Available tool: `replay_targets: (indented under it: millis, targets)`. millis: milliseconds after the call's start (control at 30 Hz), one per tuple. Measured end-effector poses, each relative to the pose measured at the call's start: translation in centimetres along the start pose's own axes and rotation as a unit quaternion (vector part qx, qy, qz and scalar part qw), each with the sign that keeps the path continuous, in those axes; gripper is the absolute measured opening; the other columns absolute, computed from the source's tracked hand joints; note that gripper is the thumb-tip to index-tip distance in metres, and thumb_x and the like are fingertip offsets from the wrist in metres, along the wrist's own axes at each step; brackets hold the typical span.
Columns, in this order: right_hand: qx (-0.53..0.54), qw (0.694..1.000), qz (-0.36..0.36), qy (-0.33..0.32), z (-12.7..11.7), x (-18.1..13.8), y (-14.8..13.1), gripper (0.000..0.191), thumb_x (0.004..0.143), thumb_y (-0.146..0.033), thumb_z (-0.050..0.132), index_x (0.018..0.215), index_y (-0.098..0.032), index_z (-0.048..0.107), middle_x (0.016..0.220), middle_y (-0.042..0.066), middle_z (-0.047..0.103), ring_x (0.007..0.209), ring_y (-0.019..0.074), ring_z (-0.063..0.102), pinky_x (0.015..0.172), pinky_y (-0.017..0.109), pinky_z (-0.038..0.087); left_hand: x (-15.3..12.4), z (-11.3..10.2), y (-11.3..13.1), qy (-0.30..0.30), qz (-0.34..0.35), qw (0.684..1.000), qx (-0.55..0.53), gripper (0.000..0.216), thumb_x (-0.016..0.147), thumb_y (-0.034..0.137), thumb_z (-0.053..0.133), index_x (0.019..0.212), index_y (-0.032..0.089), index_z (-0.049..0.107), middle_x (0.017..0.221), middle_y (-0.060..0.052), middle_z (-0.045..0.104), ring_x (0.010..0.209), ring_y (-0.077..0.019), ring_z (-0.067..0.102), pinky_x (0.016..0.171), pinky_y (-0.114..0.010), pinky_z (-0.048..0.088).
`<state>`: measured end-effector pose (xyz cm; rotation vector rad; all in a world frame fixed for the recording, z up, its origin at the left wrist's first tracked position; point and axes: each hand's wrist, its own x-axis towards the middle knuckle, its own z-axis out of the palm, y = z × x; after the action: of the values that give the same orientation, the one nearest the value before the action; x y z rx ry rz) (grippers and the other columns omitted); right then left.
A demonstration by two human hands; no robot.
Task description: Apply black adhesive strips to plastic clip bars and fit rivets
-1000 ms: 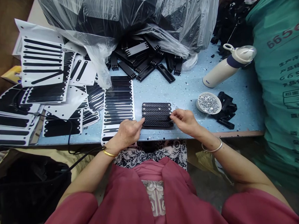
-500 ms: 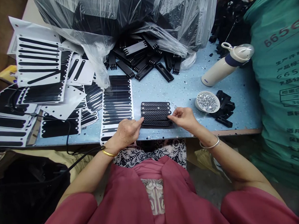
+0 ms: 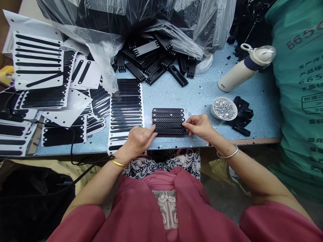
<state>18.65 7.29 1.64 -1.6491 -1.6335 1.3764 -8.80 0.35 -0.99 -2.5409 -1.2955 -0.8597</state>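
Several black plastic bars (image 3: 168,120) with a lattice surface lie side by side in a block on the blue table. Small silvery pieces sit at the ends of the upper bars, and one lies near the middle. At the block's left end rests my left hand (image 3: 139,140), its index finger touching a lower bar and the other fingers curled. My right hand (image 3: 200,127) pinches at the right end of the same bar. Whatever is between the fingertips of either hand is hidden. A white bowl (image 3: 213,115) of small shiny metal pieces stands beyond my right hand.
Left of the block lies a sheet of black strips (image 3: 126,111), with more sheets (image 3: 39,65) piled farther left. Loose black bars (image 3: 154,61) spill from a clear plastic bag (image 3: 200,24). A bottle (image 3: 236,76) and green sack (image 3: 303,95) stand at right; a cable (image 3: 72,138) crosses the table edge.
The view has shifted slightly. Both hands stay at the two ends of the block; my right fingers have closed in a little at the bar's end.
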Motion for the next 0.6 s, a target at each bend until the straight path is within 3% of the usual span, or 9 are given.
replay_targets:
  millis: [133,367,467,600]
  targets:
    - [-0.11,0.99,-0.08,0.04,-0.1,0.3,0.3,0.034,0.07,-0.043,0.073,0.053,-0.018,0.057,0.044,-0.001,0.053,0.04,0.0082,0.046,0.038,0.023,0.034,-0.1,0.3,0.1,0.007,0.0,1.0,-0.001,0.021,0.1,0.025,0.051,0.117,0.013,0.055,0.059,0.003,0.062,0.051,-0.0133,0.055,0.055,-0.031,0.035]
    - [0.026,0.999,0.016,-0.008,0.0,0.0,0.2,0.046,0.061,-0.057,0.08,0.061,-0.017,0.059,0.046,0.002,0.059,0.035,0.0114,0.052,0.034,0.023,0.038,-0.2,0.2,0.2,-0.014,-0.016,0.999,-0.024,0.024,0.099,0.024,0.052,0.121,0.015,0.054,0.063,0.001,0.064,0.053,-0.0138,0.056,0.054,-0.031,0.034]
    - [0.042,0.999,0.017,-0.006,-0.3,-0.7,0.3,0.047,0.069,-0.061,0.073,0.065,-0.015,0.062,0.051,0.005,0.063,0.038,0.0123,0.055,0.036,0.024,0.04,-0.1,0.2,0.3,-0.019,-0.018,1.0,-0.013,0.023,0.099,0.025,0.052,0.119,0.014,0.056,0.063,0.0,0.065,0.054,-0.0139,0.056,0.054,-0.031,0.034]
    - [-0.093,0.985,-0.092,0.108,-1.3,-0.7,0.5,0.035,0.08,-0.049,0.065,0.071,-0.015,0.069,0.054,0.005,0.064,0.044,0.014,0.055,0.046,0.029,0.044,0.1,0.2,0.7,0.007,-0.011,1.0,0.004,0.022,0.098,0.022,0.053,0.117,0.011,0.057,0.062,0.0,0.064,0.053,-0.0149,0.056,0.055,-0.032,0.035]
